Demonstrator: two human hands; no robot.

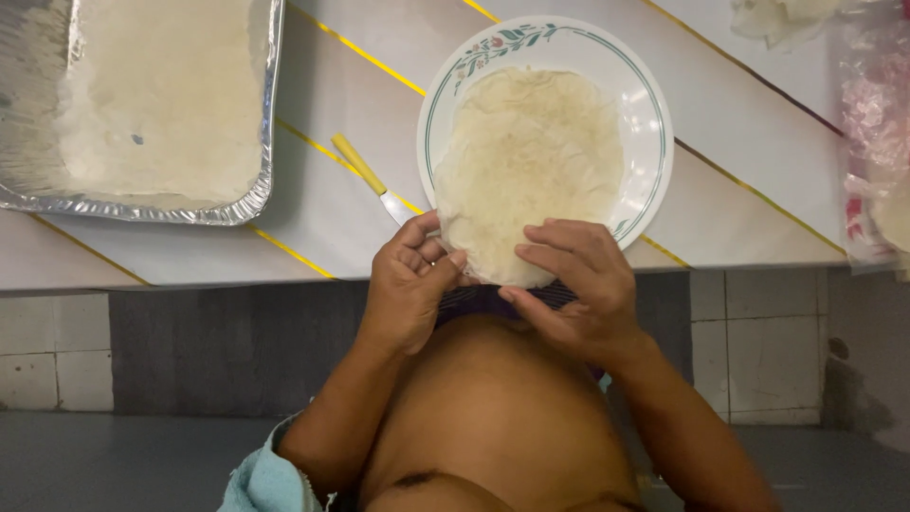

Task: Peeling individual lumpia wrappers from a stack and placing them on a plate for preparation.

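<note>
A thin, pale round wrapper sheet [527, 161] lies on a white plate [645, 123] with a green rim line and a floral pattern, near the table's front edge. The sheet's near edge hangs over the plate's rim. My left hand [409, 284] pinches that near edge at its left side between thumb and fingers. My right hand [576, 284] grips the same edge at its right side, fingers curled over the top of the sheet. Both hands meet at the table edge, in front of my bare belly.
A foil tray [268, 142] with pale wrapper sheets sits at the far left. A knife with a yellow handle [358, 164] lies between tray and plate. Clear plastic bags [877, 133] lie at the right edge. The tablecloth [749, 142] is white with yellow stripes. Tiled wall and floor lie below.
</note>
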